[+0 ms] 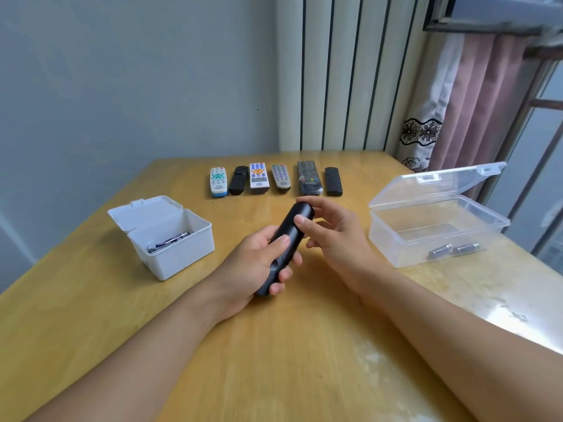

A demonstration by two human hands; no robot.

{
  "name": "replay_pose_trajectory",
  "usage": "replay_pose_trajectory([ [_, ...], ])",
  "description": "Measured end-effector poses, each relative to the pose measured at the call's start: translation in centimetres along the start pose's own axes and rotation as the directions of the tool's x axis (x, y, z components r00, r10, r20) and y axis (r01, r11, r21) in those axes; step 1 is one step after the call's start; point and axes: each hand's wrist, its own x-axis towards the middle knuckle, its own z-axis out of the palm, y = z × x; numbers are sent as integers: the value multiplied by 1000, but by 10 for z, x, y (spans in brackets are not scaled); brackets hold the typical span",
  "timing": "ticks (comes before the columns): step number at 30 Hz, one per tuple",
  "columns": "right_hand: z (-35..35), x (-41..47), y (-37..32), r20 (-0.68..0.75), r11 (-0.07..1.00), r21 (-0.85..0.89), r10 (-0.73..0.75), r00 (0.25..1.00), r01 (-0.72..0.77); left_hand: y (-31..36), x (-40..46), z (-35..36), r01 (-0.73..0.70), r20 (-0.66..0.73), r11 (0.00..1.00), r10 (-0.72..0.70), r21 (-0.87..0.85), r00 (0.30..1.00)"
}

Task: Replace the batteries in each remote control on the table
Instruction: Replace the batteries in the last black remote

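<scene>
A black remote is held above the middle of the wooden table, its plain back facing up. My left hand grips its near end, thumb on top. My right hand pinches its far end between thumb and fingers. Several more remotes lie in a row at the back: a white one with teal buttons, a black one, a white one with orange buttons, a grey one, a dark wrapped one and another black one.
An open white box holding batteries stands to the left. An open clear plastic box with two batteries inside stands to the right. A wall, a striped panel and a curtain lie behind the table.
</scene>
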Motion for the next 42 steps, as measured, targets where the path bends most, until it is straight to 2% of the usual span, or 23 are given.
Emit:
replay_pose_trajectory([
  [7,-1,3,5,-14,990,-123,-68,998,65,-2,8,1,-41,-39,999,42,26,998],
  [11,0,2,4,-55,959,-260,-127,990,108,-3,10,0,-68,-69,993,75,92,995],
  [15,-3,3,2,-55,953,-284,-121,991,101,-3,10,2,-68,-78,992,76,108,994],
  [23,1,5,0,-127,994,-103,-58,990,45,-4,10,5,-13,-121,987,32,159,992],
  [25,0,5,-2,-145,989,-134,-84,986,65,-3,10,5,40,-145,994,-25,106,989],
  [27,-3,6,-6,-186,986,-134,-128,974,104,0,11,4,76,-197,997,-79,-20,977],
  [30,-5,8,-11,-229,995,101,10,973,14,1,13,3,52,-296,991,-86,-121,951],
  [32,-8,8,-10,-206,983,153,130,970,-99,0,12,5,21,-336,994,-57,-111,940],
  [33,-10,8,-9,-193,984,94,167,967,-151,-1,11,5,11,-333,996,-40,-86,942],
  [35,-15,9,-3,-180,957,-211,164,970,-201,-3,9,6,2,-305,999,-13,-35,952],
  [37,-17,8,1,-193,831,-543,16,981,-121,-3,8,5,-11,-282,1000,8,-12,959],
  [38,-16,6,1,-191,780,-624,-86,978,-53,-3,8,5,-19,-273,1000,17,-7,962],
  [40,-13,3,-5,-164,784,-615,-237,958,88,-3,7,7,-34,-252,999,30,-9,967],
  [42,-9,1,-10,-94,786,-581,-319,943,208,-3,7,8,-43,-230,999,42,3,972],
])
